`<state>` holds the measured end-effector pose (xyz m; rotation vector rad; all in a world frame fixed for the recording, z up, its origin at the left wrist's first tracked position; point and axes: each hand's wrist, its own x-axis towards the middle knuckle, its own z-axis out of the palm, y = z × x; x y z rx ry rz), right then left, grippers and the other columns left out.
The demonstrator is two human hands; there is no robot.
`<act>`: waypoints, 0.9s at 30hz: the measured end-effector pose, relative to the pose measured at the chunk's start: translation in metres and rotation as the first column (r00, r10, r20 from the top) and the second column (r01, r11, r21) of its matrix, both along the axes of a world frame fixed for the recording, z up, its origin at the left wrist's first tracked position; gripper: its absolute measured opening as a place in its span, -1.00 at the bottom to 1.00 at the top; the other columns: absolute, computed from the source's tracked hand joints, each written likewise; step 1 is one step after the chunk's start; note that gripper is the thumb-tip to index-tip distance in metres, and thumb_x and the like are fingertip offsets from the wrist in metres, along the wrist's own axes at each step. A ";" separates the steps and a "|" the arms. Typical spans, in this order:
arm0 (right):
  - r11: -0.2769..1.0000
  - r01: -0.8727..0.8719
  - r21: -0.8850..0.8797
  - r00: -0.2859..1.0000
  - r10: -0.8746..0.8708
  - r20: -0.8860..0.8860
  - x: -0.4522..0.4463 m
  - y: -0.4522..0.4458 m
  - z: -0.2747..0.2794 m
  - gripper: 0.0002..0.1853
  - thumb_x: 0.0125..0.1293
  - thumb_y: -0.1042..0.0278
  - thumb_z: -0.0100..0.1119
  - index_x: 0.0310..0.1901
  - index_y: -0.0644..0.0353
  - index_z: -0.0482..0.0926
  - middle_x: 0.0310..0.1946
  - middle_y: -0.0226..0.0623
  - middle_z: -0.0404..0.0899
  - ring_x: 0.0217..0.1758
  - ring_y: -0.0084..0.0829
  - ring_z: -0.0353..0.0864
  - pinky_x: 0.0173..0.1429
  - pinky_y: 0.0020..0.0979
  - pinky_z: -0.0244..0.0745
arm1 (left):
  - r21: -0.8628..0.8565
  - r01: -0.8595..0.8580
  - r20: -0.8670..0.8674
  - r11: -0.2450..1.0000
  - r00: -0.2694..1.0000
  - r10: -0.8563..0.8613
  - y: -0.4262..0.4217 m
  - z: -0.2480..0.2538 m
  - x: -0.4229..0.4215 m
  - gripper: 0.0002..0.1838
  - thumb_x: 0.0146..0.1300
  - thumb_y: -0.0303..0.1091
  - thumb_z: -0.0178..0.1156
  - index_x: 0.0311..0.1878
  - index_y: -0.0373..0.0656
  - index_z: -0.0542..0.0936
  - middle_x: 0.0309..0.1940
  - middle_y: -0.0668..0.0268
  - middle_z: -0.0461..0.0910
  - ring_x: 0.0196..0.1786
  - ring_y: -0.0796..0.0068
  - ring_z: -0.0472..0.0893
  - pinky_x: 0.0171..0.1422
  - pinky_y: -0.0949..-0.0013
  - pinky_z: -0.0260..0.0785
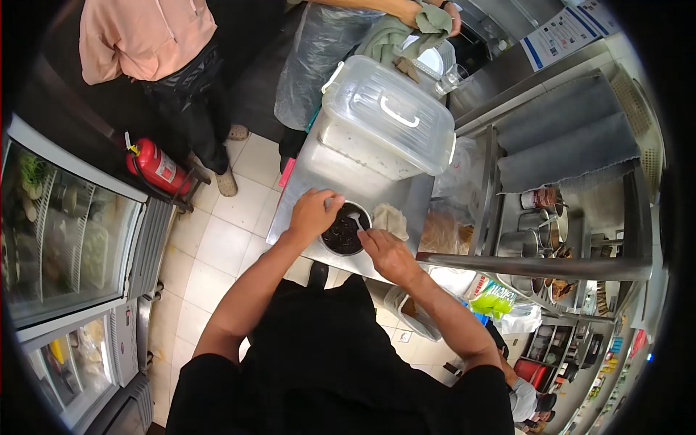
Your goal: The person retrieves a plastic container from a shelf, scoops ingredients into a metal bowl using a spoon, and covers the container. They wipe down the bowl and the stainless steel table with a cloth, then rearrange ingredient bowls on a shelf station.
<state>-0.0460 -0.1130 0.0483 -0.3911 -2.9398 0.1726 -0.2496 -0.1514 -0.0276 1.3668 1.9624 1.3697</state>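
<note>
A round metal bowl (344, 245) with dark contents stands near the front edge of the steel counter (304, 185). My right hand (390, 254) is closed on the handle of a spoon (355, 220), whose head is in the bowl over the dark food. At the bowl's left rim rests my left hand (316, 212), its fingers bent together; whether they pinch the rim or something else is too small to tell. A pale crumpled cloth (390, 220) lies just right of the bowl.
Behind the bowl stands a large lidded plastic box (388, 119). Across the counter a person's hands hold a green cloth (399, 32). Another person (152, 40) stands at the upper left, near a fire extinguisher (158, 165). A metal shelf (536, 266) flanks the counter on the right.
</note>
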 end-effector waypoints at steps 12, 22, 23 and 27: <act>0.967 0.251 -0.045 0.966 -0.246 0.083 0.001 -0.040 -0.006 -0.58 0.05 0.58 0.00 0.01 0.47 0.38 -0.34 -0.05 0.44 -0.37 -0.15 0.59 -0.36 -0.27 0.55 | 0.081 -0.030 0.094 0.996 0.995 0.022 -0.012 -0.017 0.009 -0.85 0.19 -0.38 0.15 -0.42 -0.24 0.59 -0.54 0.04 0.52 -0.42 0.00 0.51 -0.32 0.10 0.33; 0.967 0.235 -0.102 0.964 -0.218 0.154 0.005 -0.057 0.011 -0.54 0.03 0.59 0.02 0.06 0.41 0.39 -0.41 -0.09 0.46 -0.51 -0.16 0.58 -0.46 -0.27 0.52 | 0.097 -0.112 0.149 0.989 0.984 0.096 -0.017 -0.020 0.015 -0.85 0.20 -0.37 0.17 -0.31 -0.26 0.63 -0.53 0.09 0.55 -0.46 0.15 0.55 -0.35 0.25 0.37; 0.966 0.246 -0.084 0.960 -0.231 0.156 0.004 -0.052 0.009 -0.51 -0.01 0.61 0.02 0.06 0.43 0.37 -0.40 -0.08 0.45 -0.51 -0.16 0.58 -0.47 -0.28 0.52 | 0.111 -0.111 0.165 0.988 0.982 0.092 -0.017 -0.023 0.016 -0.85 0.20 -0.38 0.17 -0.31 -0.26 0.63 -0.53 0.09 0.55 -0.46 0.15 0.55 -0.35 0.26 0.37; 0.956 0.293 -0.029 0.941 -0.283 0.184 0.009 -0.037 -0.008 -0.50 -0.04 0.62 0.02 0.05 0.46 0.34 -0.36 -0.02 0.46 -0.52 -0.14 0.58 -0.46 -0.28 0.53 | 0.071 -0.088 0.197 0.994 0.978 0.072 -0.020 -0.014 0.018 -0.86 0.18 -0.41 0.17 -0.34 -0.28 0.62 -0.52 0.06 0.57 -0.45 0.09 0.55 -0.34 0.23 0.38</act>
